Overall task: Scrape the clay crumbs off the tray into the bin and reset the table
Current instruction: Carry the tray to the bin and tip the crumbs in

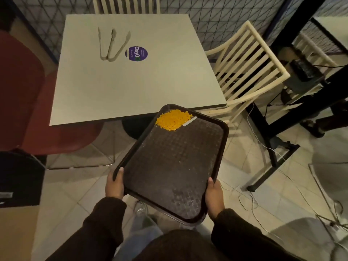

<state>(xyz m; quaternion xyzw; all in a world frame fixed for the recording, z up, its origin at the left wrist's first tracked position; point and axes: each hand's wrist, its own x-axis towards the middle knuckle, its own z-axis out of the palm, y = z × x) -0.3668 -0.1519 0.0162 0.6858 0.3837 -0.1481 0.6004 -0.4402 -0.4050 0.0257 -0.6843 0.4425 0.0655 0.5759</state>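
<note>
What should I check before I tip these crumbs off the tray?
1. Left hand grips tray rim: ok.
2. Right hand grips opposite rim: ok.
3. Crumbs heaped in far corner: ok.
4. White strip loose beside heap, may slide: not ok.
5. Dump spot: cannot tell; dark box at left may serve.
6. Table reset: not ok, tongs lie on it.

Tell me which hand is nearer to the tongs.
Left. The left hand grips the tray at its left edge, toward the tongs; the right hand grips its right edge, farther away.
</note>
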